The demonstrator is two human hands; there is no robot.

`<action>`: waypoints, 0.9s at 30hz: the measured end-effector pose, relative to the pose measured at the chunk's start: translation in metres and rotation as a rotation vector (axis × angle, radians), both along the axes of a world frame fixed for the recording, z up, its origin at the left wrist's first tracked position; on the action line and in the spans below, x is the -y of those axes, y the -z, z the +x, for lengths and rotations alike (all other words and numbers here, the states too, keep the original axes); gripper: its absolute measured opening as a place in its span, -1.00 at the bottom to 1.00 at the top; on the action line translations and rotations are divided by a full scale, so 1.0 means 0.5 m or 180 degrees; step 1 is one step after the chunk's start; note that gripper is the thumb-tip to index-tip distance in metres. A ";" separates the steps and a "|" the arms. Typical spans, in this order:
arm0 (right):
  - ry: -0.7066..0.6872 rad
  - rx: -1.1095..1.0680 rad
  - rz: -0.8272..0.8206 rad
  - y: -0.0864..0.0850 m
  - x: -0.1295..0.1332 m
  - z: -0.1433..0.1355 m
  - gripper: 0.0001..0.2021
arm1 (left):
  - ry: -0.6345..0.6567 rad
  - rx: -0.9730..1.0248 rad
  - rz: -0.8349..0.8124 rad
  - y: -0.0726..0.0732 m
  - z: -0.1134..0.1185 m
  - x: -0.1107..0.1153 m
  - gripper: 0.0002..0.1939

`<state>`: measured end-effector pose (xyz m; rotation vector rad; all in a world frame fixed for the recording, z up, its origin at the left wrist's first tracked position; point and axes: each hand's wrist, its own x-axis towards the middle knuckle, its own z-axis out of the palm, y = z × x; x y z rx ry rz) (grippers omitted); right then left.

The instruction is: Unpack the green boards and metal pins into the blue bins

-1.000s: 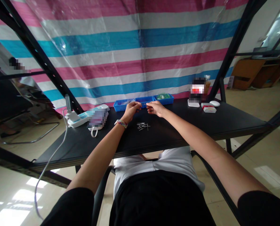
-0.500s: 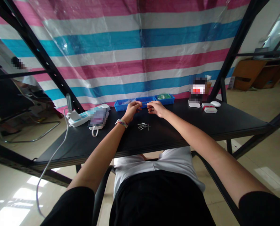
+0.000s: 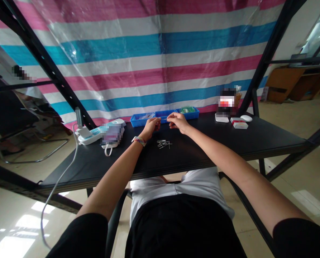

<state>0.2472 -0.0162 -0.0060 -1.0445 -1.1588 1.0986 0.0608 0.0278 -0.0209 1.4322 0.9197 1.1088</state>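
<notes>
Between my two hands, a thin, pale stick-like piece (image 3: 164,119) spans the gap, too small to name. My left hand (image 3: 151,127), with a bracelet at its wrist, pinches the piece's left end. At the other end, the fingers of my right hand (image 3: 177,121) are closed on it. Just behind the hands stands a blue divided tray (image 3: 137,122), with clear plastic bits in its left part and green pieces (image 3: 187,109) in its right part. Several thin, silvery stick-like pieces (image 3: 164,144) lie in a loose pile on the black table (image 3: 203,150) in front of the hands.
On the left are a power strip (image 3: 91,135) with a cable and a blurred white-edged device (image 3: 112,135) with a strap. To the right sit a small red-and-white box (image 3: 239,123), a white mouse-shaped object (image 3: 246,118) and a blurred item. A striped sheet (image 3: 160,57) hangs behind.
My right hand has moved slightly up and to the left, and my left hand has shifted a little. The loose pile stays where it was.
</notes>
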 end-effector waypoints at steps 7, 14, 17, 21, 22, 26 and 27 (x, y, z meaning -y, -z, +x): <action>-0.0010 -0.0154 -0.0141 0.001 -0.004 -0.001 -0.88 | -0.0078 -0.0024 0.0082 -0.005 0.000 0.006 -0.78; 0.0012 -0.0224 -0.0184 0.005 -0.009 0.001 -0.86 | -0.0106 -0.0005 0.0063 -0.007 0.001 0.008 -0.76; 0.0028 -0.0201 -0.0188 0.004 -0.007 0.000 -0.86 | -0.0070 -0.0003 0.0091 -0.007 0.000 0.009 -0.76; 0.0053 -0.0107 -0.0133 0.003 -0.005 -0.003 -0.85 | -0.0024 0.0001 0.0108 -0.009 0.000 0.013 -0.76; 0.0081 -0.0074 -0.0105 0.003 -0.006 -0.003 -0.85 | -0.0020 0.0033 0.0107 -0.011 0.000 0.014 -0.76; 0.0406 0.0124 0.0228 0.002 -0.011 0.001 -0.84 | 0.0023 0.0350 0.0082 -0.017 0.001 0.016 -0.73; 0.0546 0.0210 0.0364 0.001 -0.013 0.005 -0.84 | 0.0023 0.0413 0.0077 -0.017 0.001 0.016 -0.72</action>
